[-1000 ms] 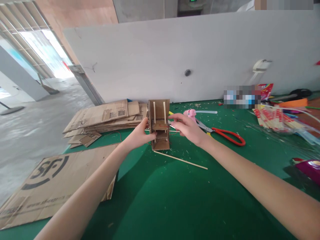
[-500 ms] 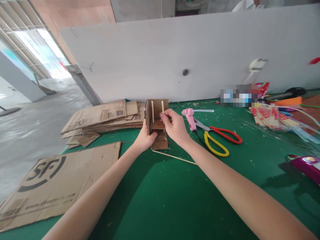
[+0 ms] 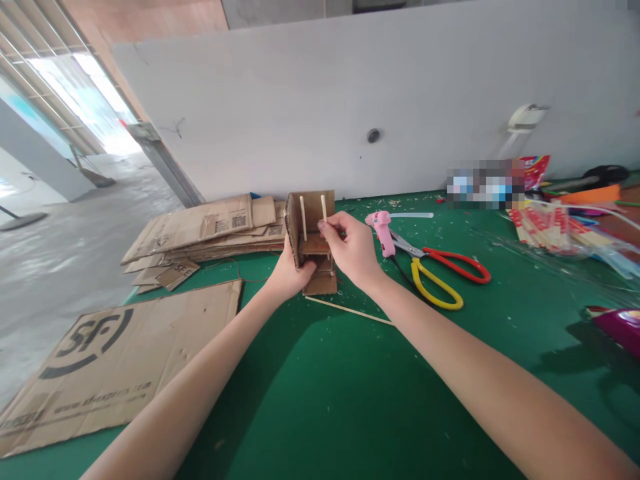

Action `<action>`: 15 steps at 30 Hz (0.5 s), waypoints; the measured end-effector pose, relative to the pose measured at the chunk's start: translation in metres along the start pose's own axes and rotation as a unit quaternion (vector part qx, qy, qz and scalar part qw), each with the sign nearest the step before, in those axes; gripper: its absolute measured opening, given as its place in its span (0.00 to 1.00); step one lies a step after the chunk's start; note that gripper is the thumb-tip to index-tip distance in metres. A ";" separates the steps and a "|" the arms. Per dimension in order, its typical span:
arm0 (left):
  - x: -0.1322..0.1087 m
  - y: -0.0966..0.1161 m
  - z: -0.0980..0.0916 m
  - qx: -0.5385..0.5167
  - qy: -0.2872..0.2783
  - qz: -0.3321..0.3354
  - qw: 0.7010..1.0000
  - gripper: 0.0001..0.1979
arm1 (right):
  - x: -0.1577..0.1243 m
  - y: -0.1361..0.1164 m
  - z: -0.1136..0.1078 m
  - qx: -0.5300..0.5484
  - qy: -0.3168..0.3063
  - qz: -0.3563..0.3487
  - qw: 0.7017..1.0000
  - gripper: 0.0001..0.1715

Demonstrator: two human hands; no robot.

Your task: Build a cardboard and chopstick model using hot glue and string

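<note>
A small cardboard model (image 3: 311, 217) with two upright wooden sticks stands on the green table (image 3: 320, 387). My left hand (image 3: 289, 272) grips its left side and lower part, fingers wrapped round it. My right hand (image 3: 351, 248) is closed in a pinch at the right stick of the model, thumb and fingers pressed together. A long thin wooden stick (image 3: 350, 311) lies on the table just in front of the model.
A pink glue gun (image 3: 382, 232) and red-and-yellow scissors (image 3: 440, 280) lie right of my hands. Flat cardboard sheets (image 3: 205, 230) are stacked at the back left, a large printed sheet (image 3: 115, 360) at the left. Packets of sticks (image 3: 545, 230) sit at the right. A grey partition (image 3: 350, 100) runs behind.
My right hand moved from beside the model onto its right stick and closed in a pinch. My left hand kept its grip on the model.
</note>
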State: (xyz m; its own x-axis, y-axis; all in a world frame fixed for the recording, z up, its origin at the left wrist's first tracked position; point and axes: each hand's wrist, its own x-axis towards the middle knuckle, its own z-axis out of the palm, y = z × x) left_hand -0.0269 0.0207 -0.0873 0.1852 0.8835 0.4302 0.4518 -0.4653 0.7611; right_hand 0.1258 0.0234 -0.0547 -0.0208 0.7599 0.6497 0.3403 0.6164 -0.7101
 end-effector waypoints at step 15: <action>0.002 0.000 0.000 -0.013 -0.008 -0.007 1.000 0.28 | 0.028 -0.022 0.021 0.149 0.043 0.053 0.986 0.29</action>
State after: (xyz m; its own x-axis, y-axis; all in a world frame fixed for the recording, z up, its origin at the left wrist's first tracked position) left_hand -0.0267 0.0225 -0.0856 0.1939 0.8906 0.4114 0.4318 -0.4541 0.7794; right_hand 0.0978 0.0353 -0.0271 0.0837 0.8112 0.5788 0.0436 0.5773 -0.8154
